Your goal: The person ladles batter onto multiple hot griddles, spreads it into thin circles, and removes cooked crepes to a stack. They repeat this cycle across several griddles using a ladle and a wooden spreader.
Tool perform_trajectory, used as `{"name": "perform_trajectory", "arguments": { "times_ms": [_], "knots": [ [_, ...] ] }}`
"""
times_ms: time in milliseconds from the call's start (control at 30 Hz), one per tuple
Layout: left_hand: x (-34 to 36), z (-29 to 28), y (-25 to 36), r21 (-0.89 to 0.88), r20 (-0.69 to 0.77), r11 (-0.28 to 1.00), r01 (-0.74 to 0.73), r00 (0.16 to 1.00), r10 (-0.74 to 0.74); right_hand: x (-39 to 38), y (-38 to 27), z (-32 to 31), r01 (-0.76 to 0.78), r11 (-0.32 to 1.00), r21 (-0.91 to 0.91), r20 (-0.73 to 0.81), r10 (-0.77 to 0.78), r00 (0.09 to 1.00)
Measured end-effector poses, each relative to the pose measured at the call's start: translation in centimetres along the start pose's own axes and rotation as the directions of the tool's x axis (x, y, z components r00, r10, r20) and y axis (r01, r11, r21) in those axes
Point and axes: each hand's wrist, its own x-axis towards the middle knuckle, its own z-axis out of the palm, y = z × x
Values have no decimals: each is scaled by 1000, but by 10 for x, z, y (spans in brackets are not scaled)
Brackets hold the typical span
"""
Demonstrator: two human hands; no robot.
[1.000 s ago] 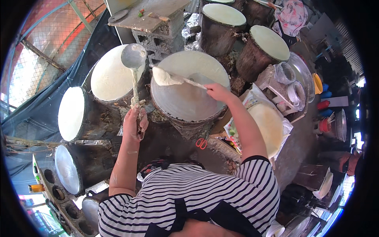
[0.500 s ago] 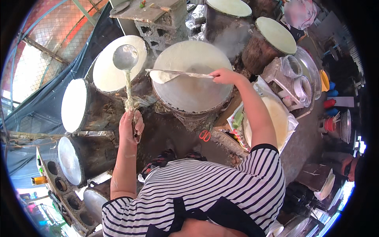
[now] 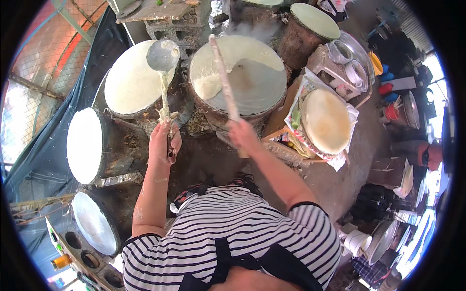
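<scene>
My left hand (image 3: pixel 164 143) is closed round the batter-coated handle of a metal ladle (image 3: pixel 163 55). The ladle's bowl, smeared with pale batter, hangs over the right side of a white-coated griddle (image 3: pixel 127 80). In my right hand (image 3: pixel 244 137), slightly blurred, is a long batter-caked stick (image 3: pixel 222 72), its far end pointing away from me over the middle griddle (image 3: pixel 252 99). A pale batter sheet (image 3: pixel 245 48) covers that griddle's far and left parts, with a folded or bunched lump (image 3: pixel 208 86) at the left. Bare grey metal shows at the centre and right.
A stack of round flat sheets (image 3: pixel 326 121) lies on plastic at the right. More drum-mounted griddles stand around, including a white one (image 3: pixel 86 145) at the left. Steam (image 3: pixel 257 30) rises behind the middle griddle. A concrete block stand (image 3: pixel 174 24) is at the back.
The stick has swung from lying across the middle griddle to pointing away from me. My right hand has come nearer and to the left. The ladle stays in my left hand.
</scene>
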Motion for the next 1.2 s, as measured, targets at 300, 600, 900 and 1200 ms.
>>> {"name": "perform_trajectory", "arguments": {
  "times_ms": [300,600,900,1200],
  "knots": [
    [-1,-45,31,194,122,978,83,987,-108,-6,67,113,-2,869,494,-188,109,976],
    [1,-41,30,181,169,974,135,971,-166,32,80,131,49,977,206,-255,5,967],
    [4,-30,17,223,222,963,149,955,-199,-28,75,107,-10,929,369,-249,109,962],
    [-1,-6,-1,219,222,968,124,960,-173,-13,68,52,-80,994,70,-284,97,954]
  ]
}}
